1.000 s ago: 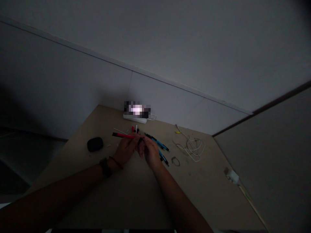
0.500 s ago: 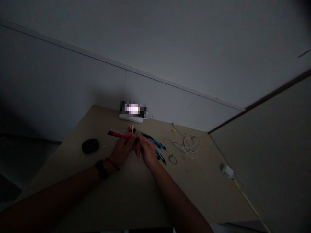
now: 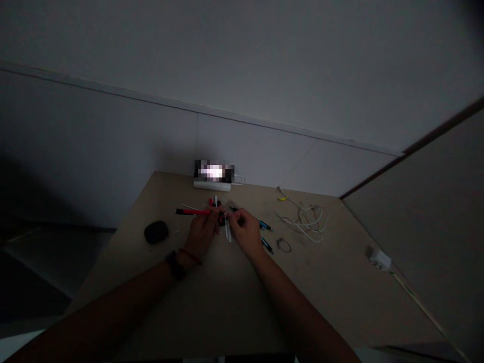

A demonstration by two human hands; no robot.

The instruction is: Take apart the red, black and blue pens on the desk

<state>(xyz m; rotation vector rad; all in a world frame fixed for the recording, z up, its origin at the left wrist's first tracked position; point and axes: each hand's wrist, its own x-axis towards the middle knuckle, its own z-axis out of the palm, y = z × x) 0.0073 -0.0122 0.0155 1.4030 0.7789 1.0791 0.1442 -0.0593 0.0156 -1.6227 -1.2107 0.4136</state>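
In dim light, my left hand (image 3: 203,231) is closed around a red pen (image 3: 193,212) with a black end pointing left. Close beside it, my right hand (image 3: 245,229) has its fingers pinched near the pen's right end; what they hold is too small and dark to make out. Several thin white sticks (image 3: 228,232) lie between the two hands. Just beyond the fingers sit red and white pen-like pieces (image 3: 215,200). Blue-and-black pens (image 3: 266,245) are partly hidden behind my right hand.
A lit phone-like device, blurred out, leans on a white base (image 3: 212,186) by the wall. At left lies a black rounded case (image 3: 156,232). To the right are a coiled white cable (image 3: 312,224), a small grey loop (image 3: 284,245) and a white plug (image 3: 380,259) at the table edge.
My right hand has moved slightly away from the left, uncovering the white sticks between them. My left hand keeps the red pen. The whole view has shifted a little.
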